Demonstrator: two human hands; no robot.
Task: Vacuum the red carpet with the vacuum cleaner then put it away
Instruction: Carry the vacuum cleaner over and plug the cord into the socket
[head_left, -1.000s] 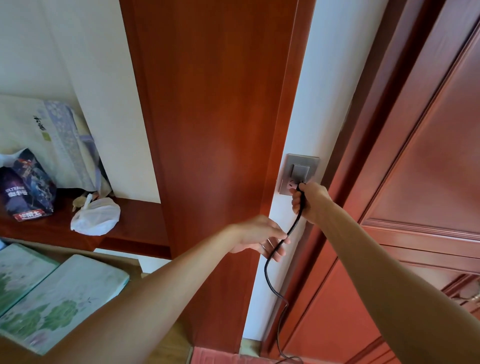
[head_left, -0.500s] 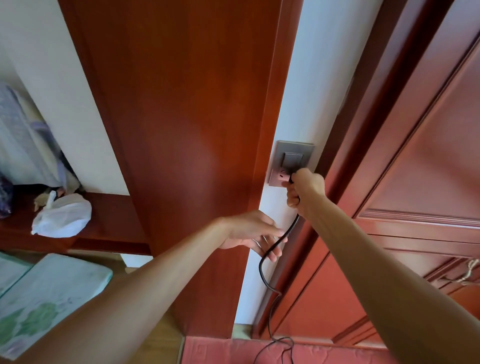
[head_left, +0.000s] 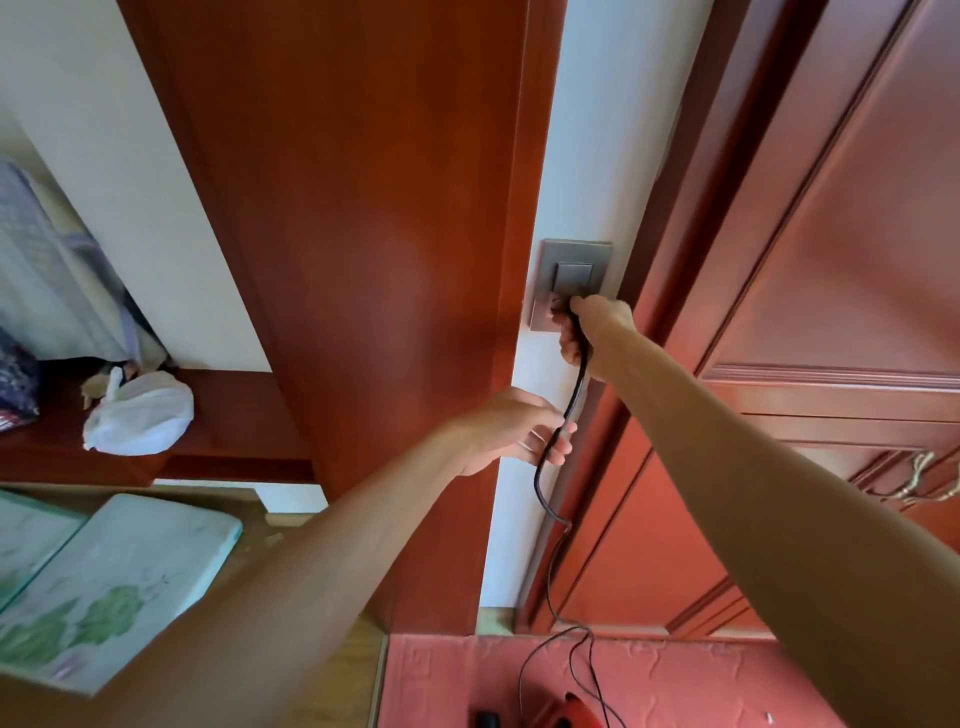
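**Plug at the socket, cord drawn straight**

The big glossy door (head_left: 831, 249) and the smooth red-brown wood panel (head_left: 374, 208) frame a narrow strip of white wall. Compared with a second ago the view has dipped. The red carpet (head_left: 701, 686), soft with an embossed border pattern, now fills the bottom edge. On it sits a red-and-black corner of the vacuum cleaner (head_left: 569, 713), directly below the hands.

Up on the white strip is the grey socket plate (head_left: 574, 270), flat and square-edged. The right hand (head_left: 597, 332) has stayed at its lower half the whole second, fingers curled tight round the plug end. The plug itself is hidden in the fist, so I cannot say whether it is seated.

The left hand (head_left: 504, 431) stays lower down, fingers and thumb closed lightly round the black cord (head_left: 575, 395). Between the two hands that rubbery cord now runs straighter than before. Below the left hand it thins, snakes down the wall and loops loosely across the carpet towards the machine.

My read: this is a plug being worked at the outlet. Whether power is going on or coming off, these views do not settle.
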